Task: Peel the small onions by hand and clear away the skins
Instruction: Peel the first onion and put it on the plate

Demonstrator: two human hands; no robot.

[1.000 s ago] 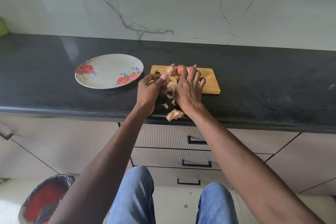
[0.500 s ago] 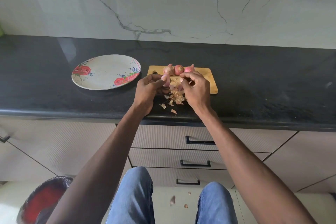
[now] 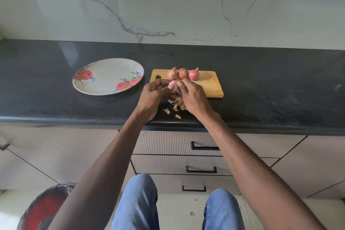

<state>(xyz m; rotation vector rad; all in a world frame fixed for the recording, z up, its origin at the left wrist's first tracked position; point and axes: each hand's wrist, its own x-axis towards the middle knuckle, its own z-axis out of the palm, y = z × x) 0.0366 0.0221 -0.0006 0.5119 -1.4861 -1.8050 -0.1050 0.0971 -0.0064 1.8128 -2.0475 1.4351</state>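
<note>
At the centre of the frame both hands meet over the near left corner of a rectangular pale wooden chopping board (image 3: 209,86) that lies on a glossy black stone countertop (image 3: 270,89). The left hand (image 3: 152,97) has its fingers curled round a small, pale pink, partly peeled onion (image 3: 173,87), gripping it from the left side. The right hand (image 3: 193,97) closes in from the right, its thumb and fingertips pressed against the same onion, and a bunch of dry tan onion skins (image 3: 180,102) hangs under its palm; whether those skins are pinched in the fingers or only trail from the onion cannot be told. Loose brown skin flakes (image 3: 167,111) lie scattered on the countertop just below the hands, near its front edge. Along the far edge of the board three small unpeeled reddish onions (image 3: 183,73) sit in a row, touching or nearly touching one another. To the left of the board, apart from it, rests a round cream plate printed with red roses (image 3: 104,80). At the bottom of the frame are knees in blue jeans (image 3: 138,203), and a few skin scraps (image 3: 192,213) lie on the pale floor between them.
</note>
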